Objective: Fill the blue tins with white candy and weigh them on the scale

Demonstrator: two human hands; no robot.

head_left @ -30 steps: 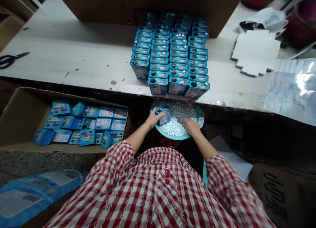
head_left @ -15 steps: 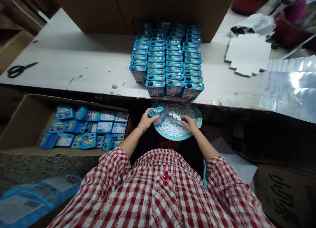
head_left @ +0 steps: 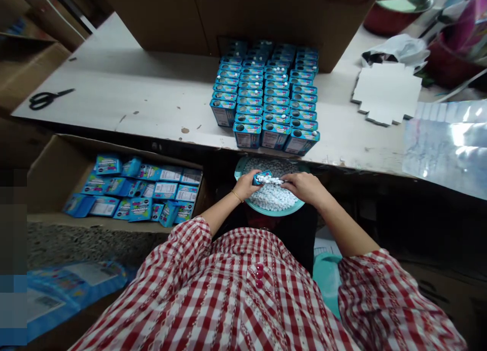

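Observation:
My left hand (head_left: 246, 185) is closed around a small blue candy box (head_left: 257, 179), held over the left part of a turquoise basin (head_left: 279, 213). Small white candies (head_left: 276, 196) fill the basin. My right hand (head_left: 306, 187) grips the thin handle of what looks like a spoon (head_left: 282, 182), its bowl hidden under a heap of white candies. That heap lies across the top of the box, partly covering its opening. Just beyond, rows of upright blue boxes (head_left: 248, 135) stand on the table, with round holes in their tops and loose candies on some.
To the left, a cardboard carton (head_left: 114, 224) holds many blue boxes. Black scissors (head_left: 49, 98) lie on the white table (head_left: 160, 95). A large cardboard box (head_left: 247, 16) stands behind the rows. White cut-out card (head_left: 386, 92) and clear plastic sheets (head_left: 445, 143) lie to the right.
My right hand has lifted a heap of candies from the basin and brought it left to the box. My left hand has moved right with the box over the basin.

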